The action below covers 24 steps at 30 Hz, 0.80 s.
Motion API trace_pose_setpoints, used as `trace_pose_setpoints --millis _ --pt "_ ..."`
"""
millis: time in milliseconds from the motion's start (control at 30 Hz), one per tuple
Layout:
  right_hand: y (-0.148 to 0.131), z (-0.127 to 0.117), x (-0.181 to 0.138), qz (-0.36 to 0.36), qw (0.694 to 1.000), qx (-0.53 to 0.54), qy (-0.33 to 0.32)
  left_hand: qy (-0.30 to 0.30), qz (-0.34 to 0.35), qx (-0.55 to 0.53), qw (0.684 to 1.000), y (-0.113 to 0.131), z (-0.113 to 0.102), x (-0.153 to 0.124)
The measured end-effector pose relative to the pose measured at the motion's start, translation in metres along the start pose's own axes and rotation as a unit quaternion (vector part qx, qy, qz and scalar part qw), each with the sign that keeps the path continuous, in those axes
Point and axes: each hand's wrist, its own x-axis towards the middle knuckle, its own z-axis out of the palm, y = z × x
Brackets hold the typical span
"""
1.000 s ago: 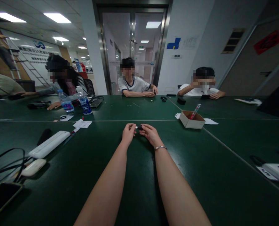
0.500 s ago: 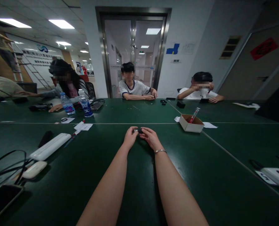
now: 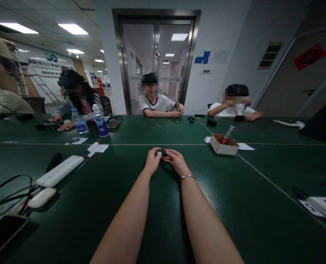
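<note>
Over the green table [image 3: 163, 205], both my hands meet at a small black-and-silver piece [image 3: 164, 153], too small to name for certain. My left hand [image 3: 152, 161] has thumb and forefinger at its silvery end. The dark end is pinched in the fingertips of my right hand [image 3: 176, 160], which has a bracelet [image 3: 188, 176] at the wrist. My fingertips partly cover the piece, so I cannot tell whether it is one part or two.
An open box [image 3: 223, 145] holding a red-and-silver tube [image 3: 228, 135] stands right of my hands. To the left lie a white power bank [image 3: 60, 171], cables and a phone [image 3: 6, 234]. Two bottles [image 3: 100, 123] stand farther back. Several people sit across the table.
My hands stay nearly in place, while the silvery end shows slightly more clearly between my fingers. At the far left, a seated person's hand has drawn in toward a dark object.
</note>
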Motion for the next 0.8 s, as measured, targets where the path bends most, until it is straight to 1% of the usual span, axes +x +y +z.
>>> trace_pose_setpoints --millis 100,367,500,667,800 --pt "-0.0001 -0.0001 -0.0002 -0.001 1.000 0.000 -0.003 -0.010 -0.021 -0.012 1.000 -0.0022 0.0005 0.0009" --pt "0.0002 -0.0002 -0.0004 -0.006 1.000 -0.005 -0.001 -0.015 -0.021 -0.021 0.999 -0.0078 0.0020 -0.0003" --pt "0.0009 0.0005 0.0002 -0.011 1.000 0.002 -0.004 -0.014 -0.025 -0.009 1.000 -0.0053 0.0014 -0.0012" --pt "0.0010 0.0004 0.0011 -0.013 1.000 0.000 0.002 0.002 -0.008 -0.008 1.000 -0.0002 0.0015 -0.0021" --pt "0.0010 -0.0002 0.0012 -0.009 1.000 -0.006 0.003 -0.012 -0.023 -0.025 0.999 0.0007 0.0013 -0.0026"
